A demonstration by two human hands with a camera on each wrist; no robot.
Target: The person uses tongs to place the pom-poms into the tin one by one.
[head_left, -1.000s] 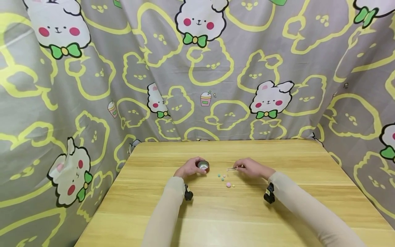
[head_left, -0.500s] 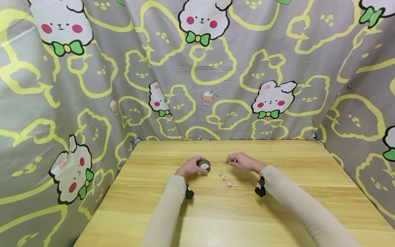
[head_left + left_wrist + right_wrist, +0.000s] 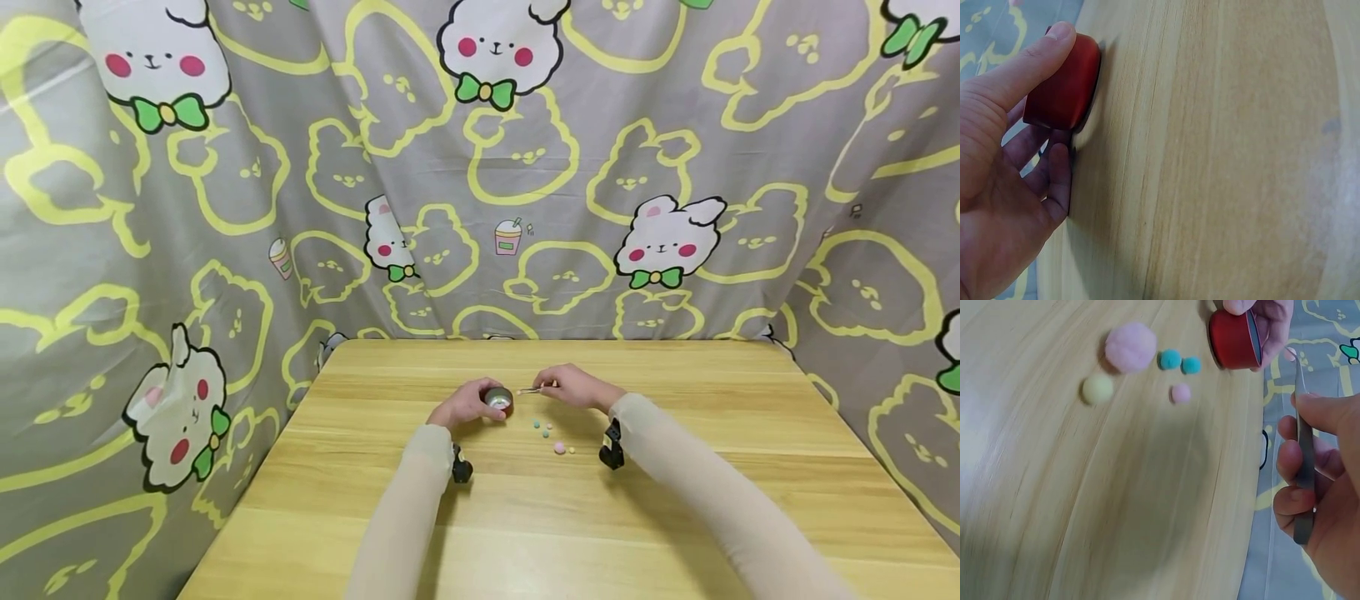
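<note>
My left hand grips a small round red tin, its thumb on the near side and fingers behind. The tin stands on the table with its silvery inside facing up. My right hand pinches metal tweezers between thumb and fingers, just right of the tin. At their bent tip is a small pale pink pom-pom, held above the table. On the wood lie a large pink pom-pom, a yellow one, two teal ones and a small pink one.
The wooden table runs back to a grey curtain with yellow outlines and white rabbits, which also hangs at both sides. The loose pom-poms lie in front of the tin and right hand.
My right hand has moved left and farther back, carrying the tweezers and pale pink pom-pom close to the tin. The left hand stays on the tin; the view shifts slightly.
</note>
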